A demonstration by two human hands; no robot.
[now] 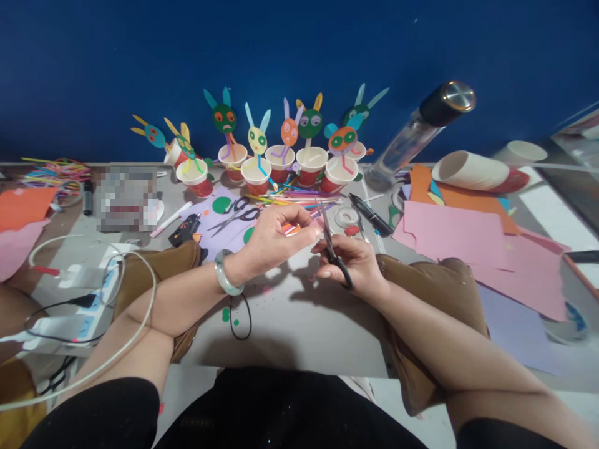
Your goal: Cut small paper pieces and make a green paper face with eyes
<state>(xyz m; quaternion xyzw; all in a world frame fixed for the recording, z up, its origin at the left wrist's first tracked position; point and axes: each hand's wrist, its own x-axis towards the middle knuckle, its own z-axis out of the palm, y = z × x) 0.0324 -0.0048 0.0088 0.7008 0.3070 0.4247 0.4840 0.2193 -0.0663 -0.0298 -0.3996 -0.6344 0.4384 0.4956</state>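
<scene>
My right hand (pixel 358 265) is closed on the black handles of a pair of scissors (pixel 333 252), whose blades point up and away from me. Beside the blades, my left hand (pixel 283 234) has thumb and finger pinched together; what they hold, if anything, is too small to make out. A jade-like bangle (pixel 225 274) circles the left wrist. Behind the hands stand several red and white paper cups (pixel 256 176) with paper animal faces (pixel 257 140) on bent sticks. A second pair of scissors (pixel 233 218) lies on purple paper (pixel 206 209).
At the right are pink paper sheets (pixel 453 234), a fallen cup stack (pixel 477 173) and a tall clear bottle (pixel 405 140). Tape (pixel 347 217) and a black pen (pixel 369 213) lie beyond my right hand. A power strip (pixel 100 293) with cables and colored sticks (pixel 56 174) are at the left.
</scene>
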